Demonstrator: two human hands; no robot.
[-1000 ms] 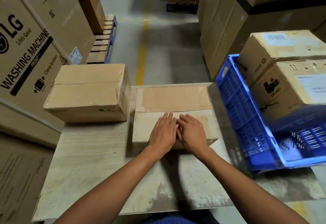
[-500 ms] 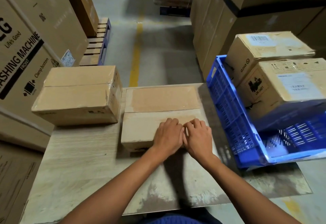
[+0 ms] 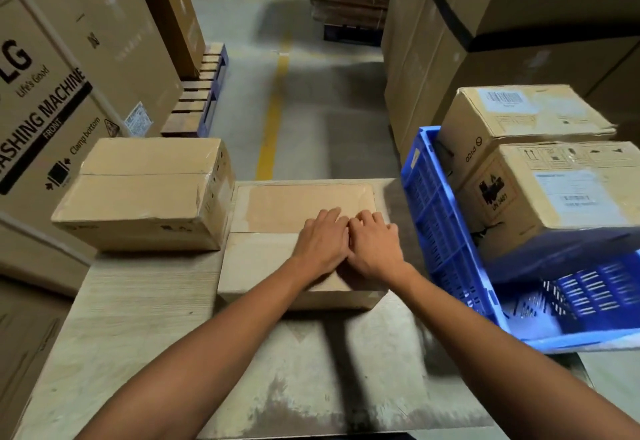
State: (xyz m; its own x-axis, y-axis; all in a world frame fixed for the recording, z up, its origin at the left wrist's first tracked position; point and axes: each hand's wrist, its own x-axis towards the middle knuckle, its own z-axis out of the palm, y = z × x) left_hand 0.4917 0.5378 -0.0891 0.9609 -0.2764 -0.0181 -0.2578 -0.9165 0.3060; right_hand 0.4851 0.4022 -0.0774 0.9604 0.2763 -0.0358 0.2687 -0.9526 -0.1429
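A flat box [image 3: 266,263] is set on the tabletop [image 3: 145,329], toward its far edge and about midway across. Both hands are laid on the box's top, side by side and touching each other, right of the box's middle. The left hand [image 3: 322,244] is placed palm down with its fingers slightly bent, and their tips are seen just past the seam between the near and far flaps. The right hand [image 3: 375,247] is placed likewise, close to the box's right edge. Nothing is gripped or pinched by either hand; the fingers are only pressed on the cardboard. Whether any fingertip is tucked into the seam cannot be told.

A taller box [image 3: 145,194] is seen just left of the flat one, close against its far left corner. A blue crate [image 3: 440,232] is stood at the tabletop's right edge, and two cartons are held in it: a far carton [image 3: 519,121] and a near carton [image 3: 561,197], the two set against each other. A washing-machine carton [image 3: 41,110] is stacked at the far left. On the floor [image 3: 329,128] beyond the tabletop, a yellow line [image 3: 273,110] and a pallet [image 3: 201,93] are seen.
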